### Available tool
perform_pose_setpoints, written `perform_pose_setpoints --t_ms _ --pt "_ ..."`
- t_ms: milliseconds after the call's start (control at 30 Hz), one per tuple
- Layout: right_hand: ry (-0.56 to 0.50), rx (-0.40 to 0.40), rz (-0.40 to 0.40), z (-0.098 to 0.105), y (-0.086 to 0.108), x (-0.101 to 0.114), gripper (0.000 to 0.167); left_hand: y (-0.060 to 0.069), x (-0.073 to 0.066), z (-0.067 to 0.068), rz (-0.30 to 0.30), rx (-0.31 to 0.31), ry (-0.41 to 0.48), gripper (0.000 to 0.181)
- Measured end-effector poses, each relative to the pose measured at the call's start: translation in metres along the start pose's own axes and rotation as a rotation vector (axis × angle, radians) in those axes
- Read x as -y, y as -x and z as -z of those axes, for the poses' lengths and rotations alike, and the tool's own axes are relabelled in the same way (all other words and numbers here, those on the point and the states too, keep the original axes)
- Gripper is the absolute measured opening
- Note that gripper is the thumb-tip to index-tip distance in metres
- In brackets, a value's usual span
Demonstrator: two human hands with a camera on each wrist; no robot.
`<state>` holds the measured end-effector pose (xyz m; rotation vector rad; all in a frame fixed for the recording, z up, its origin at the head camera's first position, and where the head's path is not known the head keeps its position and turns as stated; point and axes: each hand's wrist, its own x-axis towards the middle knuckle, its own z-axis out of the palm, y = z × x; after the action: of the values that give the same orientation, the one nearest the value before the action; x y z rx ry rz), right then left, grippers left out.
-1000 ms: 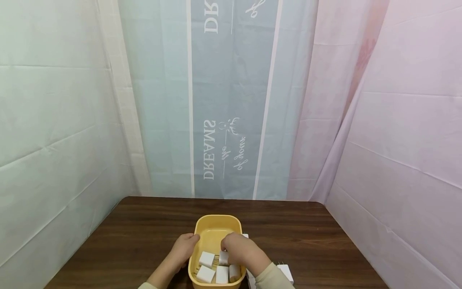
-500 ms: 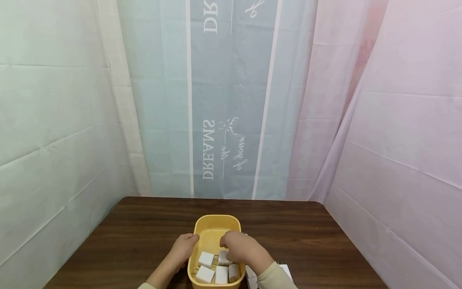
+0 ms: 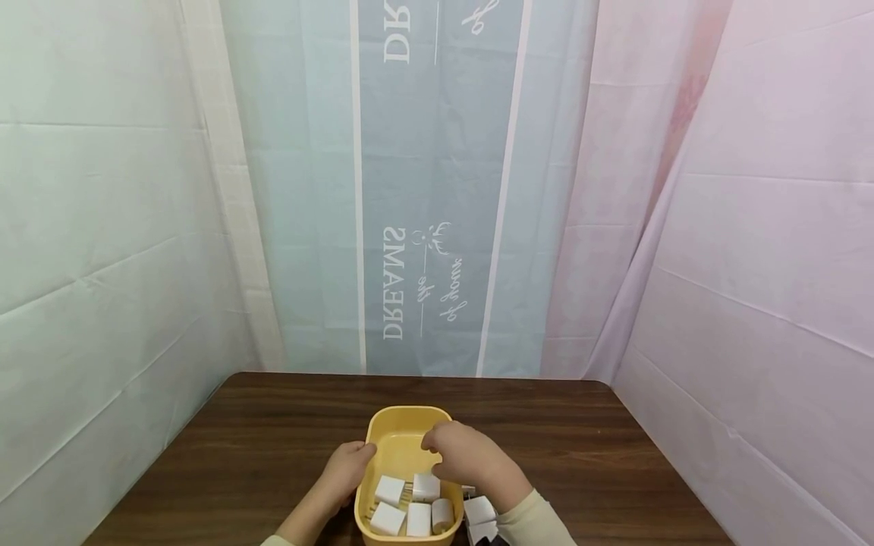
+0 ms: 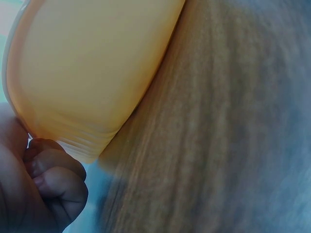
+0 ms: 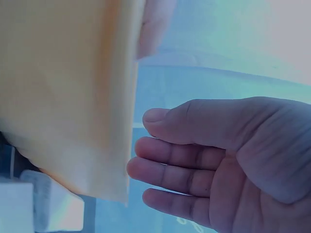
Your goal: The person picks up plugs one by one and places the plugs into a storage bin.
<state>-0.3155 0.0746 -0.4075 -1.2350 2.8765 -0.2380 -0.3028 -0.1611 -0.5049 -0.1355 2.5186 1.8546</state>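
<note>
A yellow plastic bin [image 3: 408,411] stands on the table. My left hand [image 3: 347,470] grips its left rim, and the left wrist view shows the fingers [image 4: 58,167] curled against the bin wall. Inside, in the near half, lie several white plug-in chargers, including a square one [image 3: 426,487] and a rounded one [image 3: 441,514]; thin metal prongs show between them. My right hand [image 3: 467,455] hovers over the bin's right side, holding nothing. In the right wrist view its thumb and fingers [image 5: 175,174] are apart from the bin wall [image 5: 58,73].
More white chargers [image 3: 480,509] lie on the table just right of the bin, partly behind the right sleeve [image 3: 536,523]. A small black item [image 3: 490,541] shows at the bottom edge. The brown wood table [image 3: 560,432] ends at hanging cloth walls.
My right hand has let go of a white charger in the bin and moved up and right. The left hand keeps its hold on the rim.
</note>
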Motion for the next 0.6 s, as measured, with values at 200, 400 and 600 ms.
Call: perform_pose_setpoints --t_ms 200,400,600 --pt "-0.017 -0.041 0.018 0.009 0.006 -0.01 0.028 -0.001 0.0 0.0 -0.011 0.003 0.014 0.035" --pt "-0.099 -0.053 -0.047 0.016 0.015 -0.02 0.032 -0.001 -0.001 0.0 -0.023 -0.008 0.011 0.035" --pt "-0.116 -0.076 -0.089 0.019 0.018 -0.029 0.028 0.0 -0.001 -0.001 -0.025 -0.009 0.023 0.035"
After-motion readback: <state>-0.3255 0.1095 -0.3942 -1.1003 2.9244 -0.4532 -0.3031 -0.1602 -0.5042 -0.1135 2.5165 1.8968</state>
